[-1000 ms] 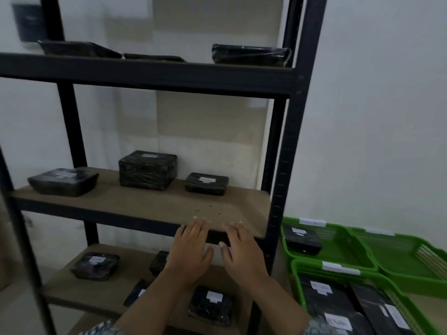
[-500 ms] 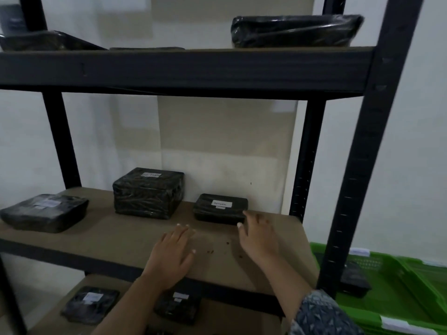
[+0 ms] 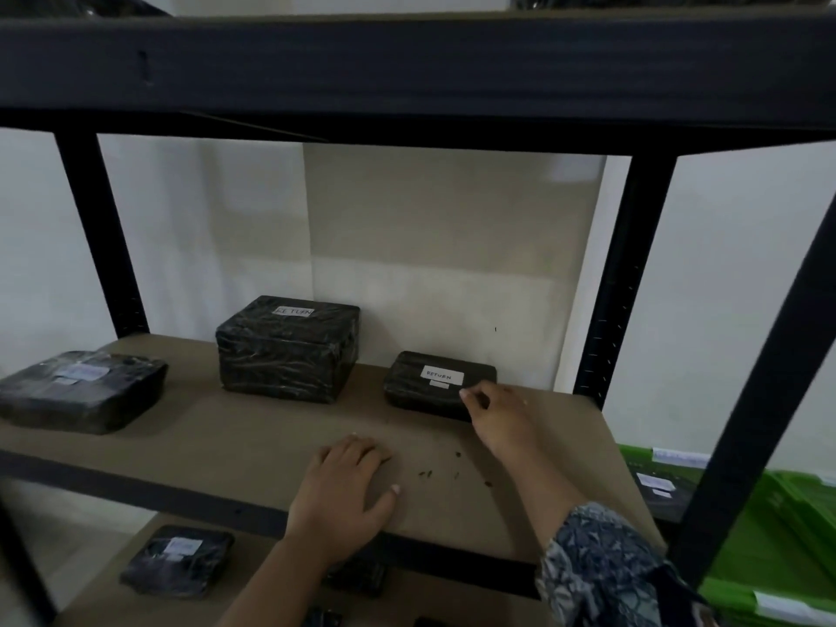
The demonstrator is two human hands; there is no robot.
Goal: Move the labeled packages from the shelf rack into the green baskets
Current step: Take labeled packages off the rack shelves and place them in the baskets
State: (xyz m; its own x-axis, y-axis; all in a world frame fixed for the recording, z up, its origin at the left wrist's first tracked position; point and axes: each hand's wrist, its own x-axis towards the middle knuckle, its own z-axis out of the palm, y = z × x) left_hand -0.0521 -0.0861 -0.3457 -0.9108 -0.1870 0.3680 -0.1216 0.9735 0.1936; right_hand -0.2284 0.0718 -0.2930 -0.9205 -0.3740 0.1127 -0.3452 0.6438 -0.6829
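Head view: right hand (image 3: 497,416) fingers pinch the near corner of a small package (image 3: 429,386) on the middle shelf (image 3: 226,436). Left hand (image 3: 344,486) rests flat, fingers loosely spread. Baskets (image 3: 778,513) hold at least one package. Box (image 3: 285,355), flat package (image 3: 77,391) and lower packages (image 3: 176,561) remain.

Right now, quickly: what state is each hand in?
Left hand: open, resting flat on the shelf board.
Right hand: closed on the near corner of the small RETURN package.
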